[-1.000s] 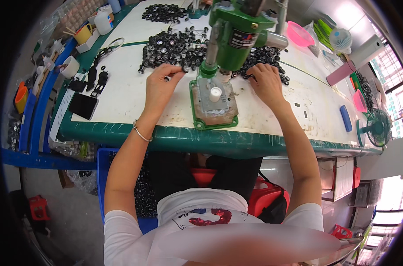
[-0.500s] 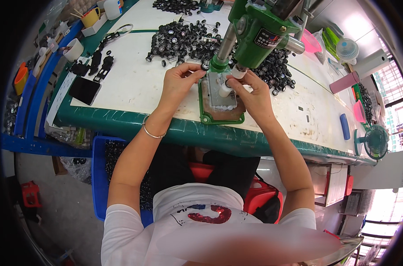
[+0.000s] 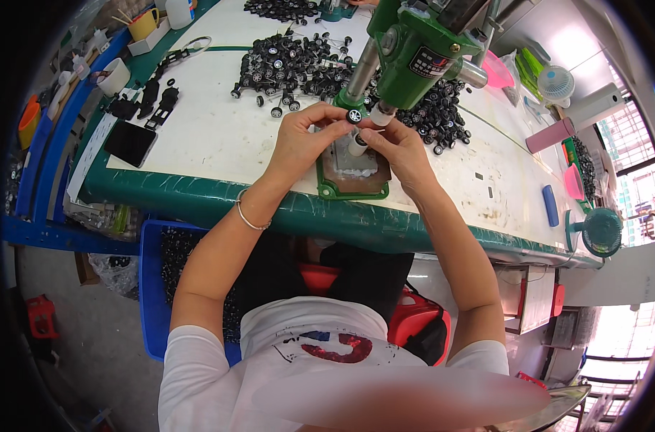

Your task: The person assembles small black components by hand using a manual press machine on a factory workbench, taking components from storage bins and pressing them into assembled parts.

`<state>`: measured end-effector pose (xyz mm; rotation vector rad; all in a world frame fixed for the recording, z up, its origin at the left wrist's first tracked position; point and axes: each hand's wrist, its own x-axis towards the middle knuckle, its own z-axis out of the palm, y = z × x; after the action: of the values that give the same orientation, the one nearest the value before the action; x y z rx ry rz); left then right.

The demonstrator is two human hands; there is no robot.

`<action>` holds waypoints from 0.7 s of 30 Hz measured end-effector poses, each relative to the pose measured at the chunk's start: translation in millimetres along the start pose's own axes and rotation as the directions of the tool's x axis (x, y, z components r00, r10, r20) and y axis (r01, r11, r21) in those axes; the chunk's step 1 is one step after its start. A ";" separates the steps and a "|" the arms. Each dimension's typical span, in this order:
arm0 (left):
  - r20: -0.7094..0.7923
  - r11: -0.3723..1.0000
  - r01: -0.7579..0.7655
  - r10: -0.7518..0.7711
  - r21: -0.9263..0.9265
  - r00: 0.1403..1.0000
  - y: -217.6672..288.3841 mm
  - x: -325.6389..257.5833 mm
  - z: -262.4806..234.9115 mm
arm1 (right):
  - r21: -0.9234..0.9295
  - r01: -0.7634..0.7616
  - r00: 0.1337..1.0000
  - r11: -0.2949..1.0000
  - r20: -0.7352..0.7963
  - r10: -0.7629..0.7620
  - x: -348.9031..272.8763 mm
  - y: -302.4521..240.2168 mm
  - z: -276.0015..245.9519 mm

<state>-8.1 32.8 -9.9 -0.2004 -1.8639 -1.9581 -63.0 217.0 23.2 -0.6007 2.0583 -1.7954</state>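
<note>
Your left hand [image 3: 299, 140] pinches a small black toy wheel [image 3: 354, 115] with a pale hub, held just beneath the ram of the green bench press [image 3: 421, 54]. Your right hand [image 3: 399, 147] meets it there, fingers closed around a short white peg [image 3: 358, 144] standing over the press's green base plate [image 3: 353, 176].

A yellow cup [image 3: 144, 24] at the counter's [image 3: 219, 137] far left corner holds upright sticks; a white cup [image 3: 114, 75] sits nearer, contents not visible. Below the counter's front edge, a blue plastic crate [image 3: 155, 288] holds dark small parts.

The white counter top, bound in a glossy green rim [image 3: 198, 198], lies bare between the press and a flat black phone [image 3: 129, 142] at the left. Behind the press, a loose heap of black wheels [image 3: 299, 65] spreads across the surface and crowds the column on both sides. A smooth blue oblong case [image 3: 550, 205] lies well apart at the right, near the edge, with a teal desk fan [image 3: 597, 230] beyond it.
</note>
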 end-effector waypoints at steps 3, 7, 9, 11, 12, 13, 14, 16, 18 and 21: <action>0.025 1.000 -0.002 0.003 -0.004 1.000 3.7 1.1 -0.5 | 0.086 -0.024 0.999 0.996 -0.046 0.028 0.5 6.5 -3.0; 0.072 0.998 -0.022 0.018 0.052 0.997 6.1 -1.5 3.2 | 0.197 0.040 0.997 0.979 -0.074 -0.026 3.8 8.2 -15.8; 0.090 0.998 -0.062 0.060 0.029 0.994 6.8 0.5 7.0 | 0.181 0.044 0.992 0.982 -0.126 -0.021 8.5 0.3 -27.3; 0.103 0.998 -0.037 0.042 -0.048 0.994 7.2 2.0 12.1 | 0.188 0.007 0.983 0.982 -0.183 0.028 14.9 -14.1 -41.8; 0.106 0.991 -0.005 0.020 -0.136 0.994 7.1 4.5 15.2 | 0.241 0.012 0.975 0.970 -0.219 0.042 20.2 -23.7 -49.4; 0.124 0.990 0.017 0.001 -0.139 0.992 7.0 6.4 16.2 | 0.234 0.046 0.973 0.971 -0.232 0.009 24.5 -35.2 -58.1; 0.140 0.990 0.030 -0.011 -0.138 0.990 6.7 8.5 16.7 | 0.306 0.125 0.984 0.944 -0.163 -0.078 31.4 -49.2 -66.4; 0.162 0.979 0.053 -0.022 -0.195 0.987 5.1 11.4 18.3 | 0.395 0.212 0.964 0.894 -0.237 -0.124 39.3 -73.5 -75.5; 0.179 0.951 0.095 -0.043 -0.296 0.983 3.1 12.5 19.2 | 0.398 0.270 0.931 0.877 -0.342 -0.131 49.0 -107.5 -88.3; 0.243 0.959 0.139 -0.077 -0.247 0.967 1.3 13.6 14.7 | 0.287 0.301 0.933 0.910 -0.286 -0.218 86.0 -167.1 -111.6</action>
<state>-22.4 44.4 -2.1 -0.4306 -1.7773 -2.3452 -178.8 247.7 206.0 -0.6023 1.8273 -2.4167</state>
